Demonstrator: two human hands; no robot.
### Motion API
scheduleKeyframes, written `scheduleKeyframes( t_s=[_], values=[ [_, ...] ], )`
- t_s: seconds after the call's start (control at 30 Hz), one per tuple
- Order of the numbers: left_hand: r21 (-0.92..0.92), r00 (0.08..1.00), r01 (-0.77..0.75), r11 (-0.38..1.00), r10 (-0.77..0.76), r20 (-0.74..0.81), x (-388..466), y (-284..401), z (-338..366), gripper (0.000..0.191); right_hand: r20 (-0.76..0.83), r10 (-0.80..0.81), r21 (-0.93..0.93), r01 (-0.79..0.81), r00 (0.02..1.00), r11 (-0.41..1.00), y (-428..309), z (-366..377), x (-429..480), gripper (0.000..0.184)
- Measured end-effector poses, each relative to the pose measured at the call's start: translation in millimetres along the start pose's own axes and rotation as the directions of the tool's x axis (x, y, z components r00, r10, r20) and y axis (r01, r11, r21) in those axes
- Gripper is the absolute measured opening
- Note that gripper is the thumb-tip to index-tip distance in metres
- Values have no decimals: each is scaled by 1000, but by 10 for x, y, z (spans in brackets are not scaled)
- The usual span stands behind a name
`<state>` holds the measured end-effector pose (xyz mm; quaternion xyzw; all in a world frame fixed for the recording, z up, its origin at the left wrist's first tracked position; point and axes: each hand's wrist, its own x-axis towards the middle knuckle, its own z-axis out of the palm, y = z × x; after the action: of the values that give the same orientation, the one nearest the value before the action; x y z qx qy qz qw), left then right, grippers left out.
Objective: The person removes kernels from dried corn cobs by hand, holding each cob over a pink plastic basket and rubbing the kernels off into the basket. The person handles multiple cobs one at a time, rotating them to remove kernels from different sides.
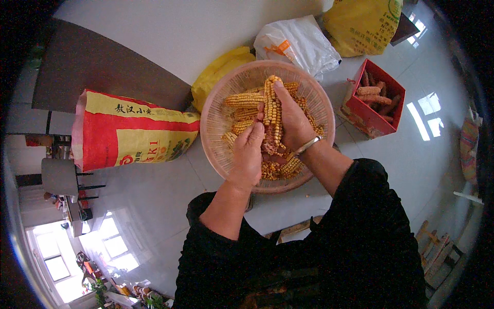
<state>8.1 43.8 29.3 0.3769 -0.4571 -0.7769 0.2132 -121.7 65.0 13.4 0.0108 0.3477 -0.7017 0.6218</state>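
A partly shelled corn cob [272, 112] is held over a round pink plastic basket [210, 127]. Its far part carries yellow kernels, while its near end shows bare reddish core. My right hand [295, 119], with a bangle at the wrist, grips the cob from the right, thumb near its far tip. On the left side, my left hand [249, 154] holds the cob lower down with the thumb against it; some fingers are hidden behind. Several more ears of corn [244, 100] lie in the basket, and loose kernels [271, 170] are heaped at its near side.
A red box [362, 110] with bare cobs [373, 99] stands at the right. Left of the basket is a red and yellow printed sack [154, 133]. Beyond the rim lie a yellow bag [220, 69], a white plastic bag [297, 42] and a larger yellow sack [359, 27].
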Motion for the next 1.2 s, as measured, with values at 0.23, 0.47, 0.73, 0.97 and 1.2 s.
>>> scheduleKeyframes(
  t_s=[0.23, 0.47, 0.73, 0.97, 1.2],
  values=[
    [-225, 985, 165, 960, -170, -5, -34, 153, 52, 28, 40, -59, 54, 57, 997, 997, 32, 17, -26, 41],
    [-288, 996, 89, 954, -91, 8, -30, -11, 68, 24, 0, -32, 21, 32, 999, 999, 40, 12, -9, 37],
    [-234, 990, 122, 965, -136, -42, -42, 11, 75, 21, 5, -51, -34, 52, 999, 998, 75, -12, 29, 39],
    [-89, 988, 143, 986, -148, -49, -6, -32, 13, 25, -23, -112, -165, 107, 993, 981, 135, -36, 71, 44],
    [-290, 983, 182, 940, -186, 14, 4, 8, -15, 25, -14, -179, -196, 173, 984, 965, 130, -27, 67, 47]
  ],
)
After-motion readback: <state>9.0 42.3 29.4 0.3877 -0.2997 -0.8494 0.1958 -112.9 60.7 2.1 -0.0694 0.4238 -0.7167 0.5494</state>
